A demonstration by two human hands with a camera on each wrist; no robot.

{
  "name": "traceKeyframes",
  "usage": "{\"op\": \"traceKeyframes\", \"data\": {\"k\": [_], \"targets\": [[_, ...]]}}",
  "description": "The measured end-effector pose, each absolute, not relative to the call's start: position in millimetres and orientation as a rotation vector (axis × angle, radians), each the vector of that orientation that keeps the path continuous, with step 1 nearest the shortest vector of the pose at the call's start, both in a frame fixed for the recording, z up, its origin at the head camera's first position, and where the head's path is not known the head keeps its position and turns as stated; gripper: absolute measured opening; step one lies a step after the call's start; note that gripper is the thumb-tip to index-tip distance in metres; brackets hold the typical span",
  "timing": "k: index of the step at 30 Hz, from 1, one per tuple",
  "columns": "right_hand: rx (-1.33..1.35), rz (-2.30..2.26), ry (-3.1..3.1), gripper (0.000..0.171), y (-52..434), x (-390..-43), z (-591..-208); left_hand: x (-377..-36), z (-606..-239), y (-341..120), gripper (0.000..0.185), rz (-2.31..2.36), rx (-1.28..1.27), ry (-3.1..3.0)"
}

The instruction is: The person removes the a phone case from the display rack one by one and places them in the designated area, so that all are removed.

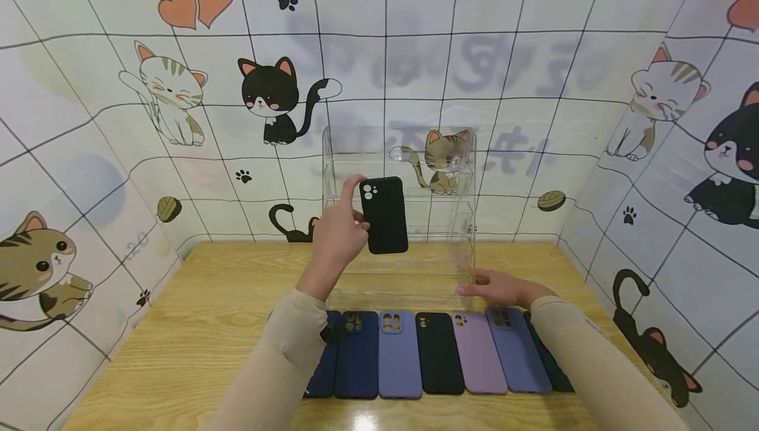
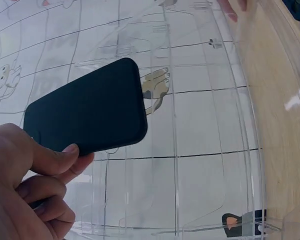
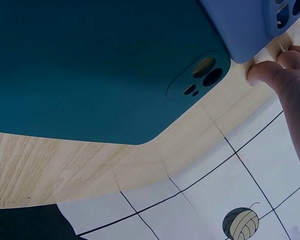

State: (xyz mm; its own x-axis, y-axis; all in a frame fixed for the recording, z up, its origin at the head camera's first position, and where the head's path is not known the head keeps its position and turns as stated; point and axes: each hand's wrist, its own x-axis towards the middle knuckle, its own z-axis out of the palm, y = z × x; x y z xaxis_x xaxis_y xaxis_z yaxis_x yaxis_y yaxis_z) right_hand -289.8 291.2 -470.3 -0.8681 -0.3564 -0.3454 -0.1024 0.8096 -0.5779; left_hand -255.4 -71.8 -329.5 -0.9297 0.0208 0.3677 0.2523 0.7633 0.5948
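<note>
My left hand (image 1: 342, 236) holds a black phone case (image 1: 384, 215) by its left edge, raised in front of a clear tiered display rack (image 1: 398, 300). The case's camera cutouts are at its upper left in the head view. In the left wrist view the thumb presses on the flat face of the case (image 2: 90, 107), with fingers behind. My right hand (image 1: 504, 288) grips the rack's lower right side, low over the table; its curled fingers show at the upper right of the right wrist view. The rack's tiers hold no cases.
Several phone cases lie in a row before the rack: dark blue (image 1: 357, 358), lavender (image 1: 400, 362), black (image 1: 440, 355), pink-purple (image 1: 481, 358), blue-purple (image 1: 520, 355) and dark green (image 3: 90, 75). They rest on a wooden table (image 1: 207, 325). A cat-print sheet (image 1: 356, 68) covers the walls behind.
</note>
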Motion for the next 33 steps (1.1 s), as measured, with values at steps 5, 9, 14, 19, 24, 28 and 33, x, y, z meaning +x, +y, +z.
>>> {"op": "traceKeyframes", "data": {"k": [5, 9, 14, 19, 24, 28, 33], "targets": [[-0.34, -0.781, 2.545, 0.101, 291.5, -289.2, -470.0, -242.4, -329.3, -75.9, 0.088, -0.998, -0.172, -2.653], [-0.337, -0.777, 2.548, 0.1, 291.7, -288.7, -469.4, -232.5, -329.7, -78.3, 0.089, -1.043, -0.165, -2.675], [-0.342, -0.776, 2.553, 0.099, 292.1, -287.5, -468.7, -220.1, -333.0, -81.6, 0.088, -1.074, -0.178, -2.687], [-0.348, -0.799, 2.544, 0.098, 292.0, -287.3, -469.3, -206.2, -341.8, -92.3, 0.088, -1.107, -0.171, -2.716], [-0.362, -0.822, 2.522, 0.098, 292.3, -287.4, -469.6, -189.9, -349.9, -109.2, 0.091, -1.133, -0.119, -2.767], [-0.377, -0.815, 2.52, 0.097, 292.1, -288.1, -470.5, -177.8, -353.3, -129.3, 0.092, -1.135, -0.076, -2.799], [-0.369, -0.812, 2.528, 0.096, 291.9, -287.8, -469.8, -166.2, -356.3, -164.9, 0.092, -1.131, -0.012, -2.834]]}}
